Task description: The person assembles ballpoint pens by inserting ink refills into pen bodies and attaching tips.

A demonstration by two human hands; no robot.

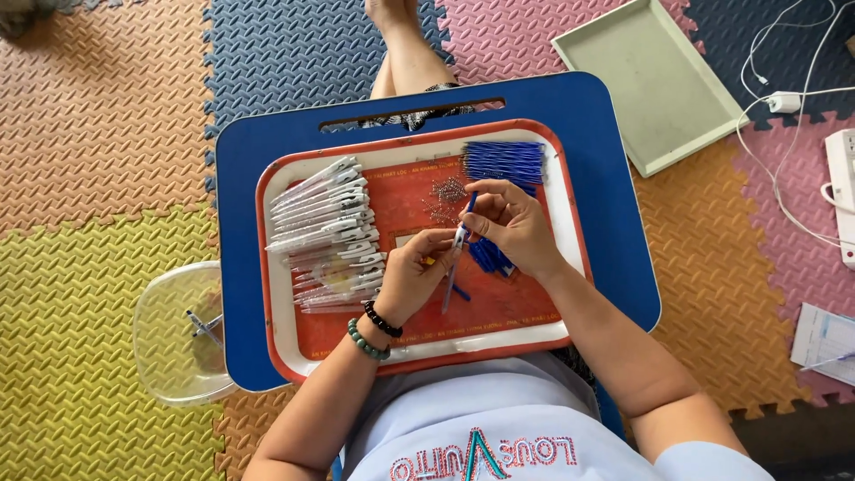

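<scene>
From my remote seat, I see the person's left hand point(411, 274) and right hand point(508, 223) meet over the middle of an orange-and-white tray point(570, 258). The left grip is clamped on a white pen barrel point(456, 251), held upright-tilted just above the tray's centre. The right grip is pinched together on a thin blue refill point(471, 205) whose lower end sits at the top of that barrel. A row of white pen barrels point(325, 233) lies stacked along the tray's left side. A bundle of blue refills point(504, 162) lies at the tray's far right corner, and a small heap of metal springs point(445, 198) sits just left of that bundle. More blue parts point(488, 256) lie on the tray beneath the right hand. The tray rests on a blue lap surface point(614, 178) across the person's legs. To the left of the tray, off the surface's edge, a clear plastic tub point(169, 347) on the foam floor mat point(98, 116) holds a finished pen point(205, 327). To the tray's far right lies a pale green tray point(650, 80).
</scene>
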